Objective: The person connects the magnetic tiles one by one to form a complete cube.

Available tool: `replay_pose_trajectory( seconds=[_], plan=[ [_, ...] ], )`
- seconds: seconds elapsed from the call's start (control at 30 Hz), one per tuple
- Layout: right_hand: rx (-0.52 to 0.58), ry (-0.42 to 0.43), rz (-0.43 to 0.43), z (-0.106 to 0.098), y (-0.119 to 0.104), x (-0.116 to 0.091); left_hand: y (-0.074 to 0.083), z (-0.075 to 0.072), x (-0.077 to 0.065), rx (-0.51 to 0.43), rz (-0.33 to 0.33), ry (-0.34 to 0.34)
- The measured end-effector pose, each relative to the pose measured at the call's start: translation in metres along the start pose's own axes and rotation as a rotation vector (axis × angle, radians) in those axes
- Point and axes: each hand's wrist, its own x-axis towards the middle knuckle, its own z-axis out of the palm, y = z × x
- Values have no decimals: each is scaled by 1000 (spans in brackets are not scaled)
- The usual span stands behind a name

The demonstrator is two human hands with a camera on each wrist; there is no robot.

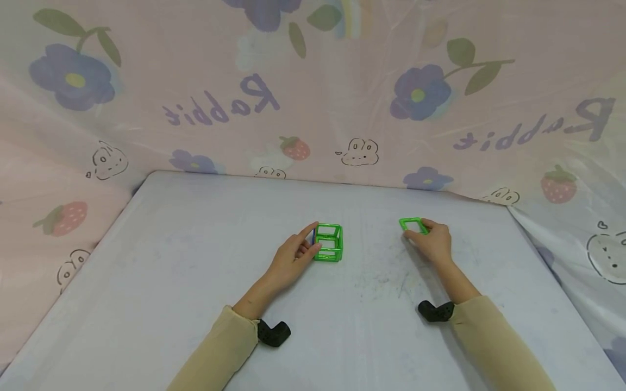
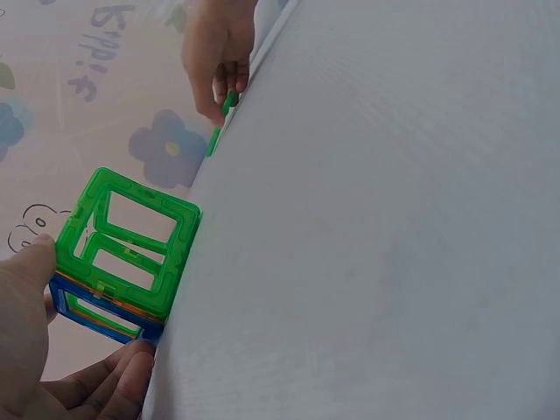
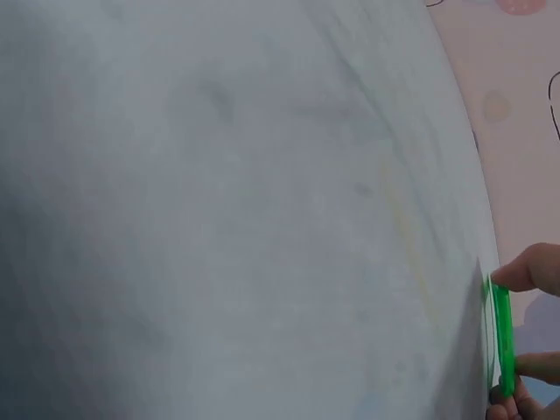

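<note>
A cube of magnetic tiles (image 1: 329,243) stands on the table, its square frames mostly green. One blue tile (image 2: 96,311) forms the side facing my left palm in the left wrist view. My left hand (image 1: 288,260) grips the cube from its left, thumb at one edge and a finger at the far corner. To the right and apart from the cube, my right hand (image 1: 435,241) pinches a single green square magnetic tile (image 1: 404,224) between thumb and fingers. The right wrist view shows that green tile (image 3: 504,337) edge-on, close over the table.
The white table (image 1: 195,244) has faint smudges near its middle. A pink curtain (image 1: 323,98) printed with flowers, strawberries and rabbits hangs behind and at both sides. Black devices (image 1: 276,334) are worn at both wrists, by the beige sleeves (image 1: 220,347).
</note>
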Motion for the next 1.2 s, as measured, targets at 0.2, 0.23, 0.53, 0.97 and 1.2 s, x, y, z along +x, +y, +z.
replay_pose_trajectory(
  seconds=[0.2, 0.23, 0.53, 0.97, 1.2],
  plan=[
    [-11, -11, -42, 4, -6, -6, 0, 0, 0, 0, 0, 2],
    [-11, -14, -49, 4, -7, -6, 0, 0, 0, -1, -2, 1],
    [-23, -34, -83, 9, -14, -13, 1, 0, 0, -7, -10, -3],
    [36, -93, -147, 19, -22, -18, 2, 0, 0, -7, -6, 4],
    [42, -116, -183, 23, -29, -21, 0, 1, 0, 0, -8, 11]
  ],
)
